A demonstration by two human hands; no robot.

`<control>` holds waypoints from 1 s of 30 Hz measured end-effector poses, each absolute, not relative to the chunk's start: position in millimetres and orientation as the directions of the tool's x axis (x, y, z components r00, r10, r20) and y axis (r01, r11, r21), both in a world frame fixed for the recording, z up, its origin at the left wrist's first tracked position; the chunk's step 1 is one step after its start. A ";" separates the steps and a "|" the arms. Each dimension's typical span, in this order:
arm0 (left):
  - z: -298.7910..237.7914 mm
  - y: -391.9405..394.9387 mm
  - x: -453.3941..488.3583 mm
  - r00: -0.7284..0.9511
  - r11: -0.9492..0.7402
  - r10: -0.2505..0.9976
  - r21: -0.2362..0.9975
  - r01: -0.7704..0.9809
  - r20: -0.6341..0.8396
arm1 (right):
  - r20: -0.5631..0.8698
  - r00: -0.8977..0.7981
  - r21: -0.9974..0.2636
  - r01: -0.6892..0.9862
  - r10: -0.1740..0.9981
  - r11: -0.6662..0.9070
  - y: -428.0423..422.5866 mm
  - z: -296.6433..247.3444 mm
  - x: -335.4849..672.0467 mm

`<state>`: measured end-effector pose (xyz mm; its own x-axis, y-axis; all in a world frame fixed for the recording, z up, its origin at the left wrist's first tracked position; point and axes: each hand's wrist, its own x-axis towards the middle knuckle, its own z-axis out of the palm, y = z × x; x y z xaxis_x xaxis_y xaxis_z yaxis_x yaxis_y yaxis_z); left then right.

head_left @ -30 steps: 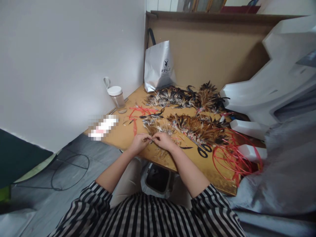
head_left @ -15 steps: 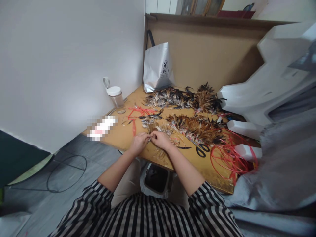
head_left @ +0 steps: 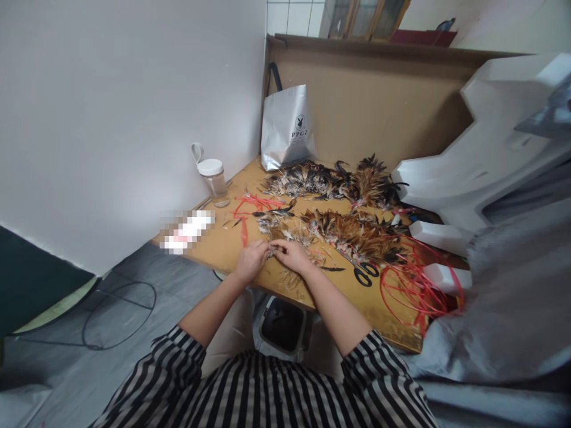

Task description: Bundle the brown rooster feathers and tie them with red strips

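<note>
My left hand (head_left: 253,260) and my right hand (head_left: 291,255) meet fingertip to fingertip over the near edge of the wooden table (head_left: 361,312). Both are closed in a pinch on a small feather bunch (head_left: 272,252), mostly hidden by the fingers. Loose pale feathers (head_left: 292,276) lie just below the right hand. Beyond the hands is a pile of brown feathers (head_left: 357,232). Scissors with black handles (head_left: 366,273) rest to the right of my right hand, their blades partly under feathers. Red plastic strips (head_left: 256,204) are scattered past my left hand.
Darker feather bundles (head_left: 307,178) line the back, before a silver bag (head_left: 288,128). A lidded bottle (head_left: 216,183) stands at the left. Tangled red strapping (head_left: 414,285) and white foam pieces (head_left: 441,235) crowd the right. Below the table edge is a dark-lined bin (head_left: 282,324).
The fingers have shifted slightly at the pinch, with the right fingers a little more spread along the bunch. The whole view has tilted slightly; the other things keep their places.
</note>
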<state>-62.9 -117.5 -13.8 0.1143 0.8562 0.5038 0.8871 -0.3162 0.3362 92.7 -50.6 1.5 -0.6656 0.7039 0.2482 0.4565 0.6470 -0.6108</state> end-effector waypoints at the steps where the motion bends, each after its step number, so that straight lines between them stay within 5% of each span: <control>1: -13.5 -118.0 -62.8 0.116 -0.317 0.855 0.332 0.888 0.505 | 0.249 -0.670 -0.618 0.446 0.699 0.648 -50.2 0.4 93.4; 23: -10.6 -122.7 -62.4 0.131 -0.344 0.831 0.314 0.885 0.541 | 0.204 -0.662 -0.656 0.454 0.721 0.603 -50.2 2.6 92.8; 30: -12.1 -122.2 -63.1 0.113 -0.330 0.835 0.327 0.885 0.539 | 0.203 -0.629 -0.769 0.372 0.751 0.519 -47.2 -3.3 92.3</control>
<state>-63.1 -122.2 -12.1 0.1127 0.8348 0.5389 0.8855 -0.3305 0.3267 92.3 -47.2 -3.3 -0.6286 0.7508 0.2029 0.3719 0.5193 -0.7694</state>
